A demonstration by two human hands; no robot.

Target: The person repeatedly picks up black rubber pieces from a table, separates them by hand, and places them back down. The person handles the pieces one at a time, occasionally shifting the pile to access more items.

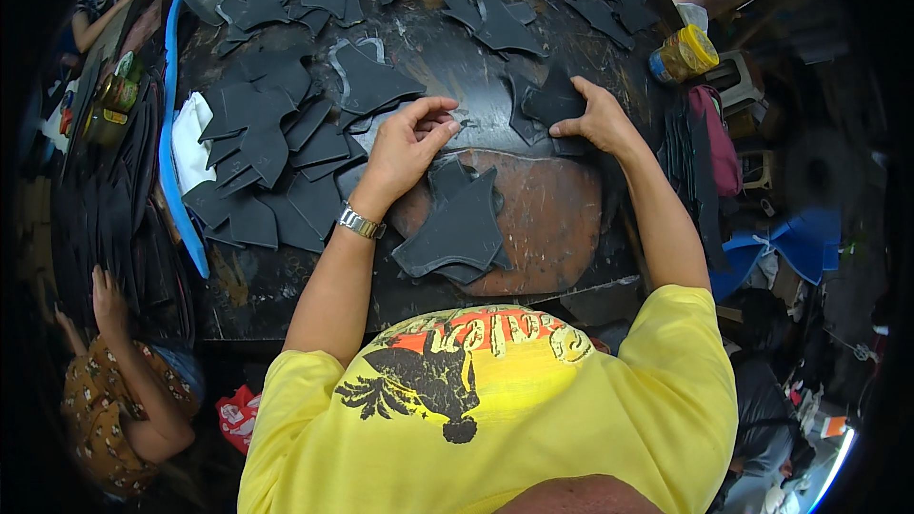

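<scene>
My right hand grips a black, leather-like cut piece by its right edge, thumb in front. The piece stands tilted over the table, its top slightly blurred, overlapping another dark piece beside it. To the left, my left hand hovers with fingers loosely curled, thumb and index finger a little apart; I make out nothing between them. Below it, a small stack of black cut pieces rests on a reddish-brown rounded board. A large overlapping heap of similar pieces lies left of my left wrist.
More small stacks of black pieces spread over the table's far side. A yellow-lidded jar stands at the right edge. A blue strip runs along the left, near white sheets. Another person is at lower left.
</scene>
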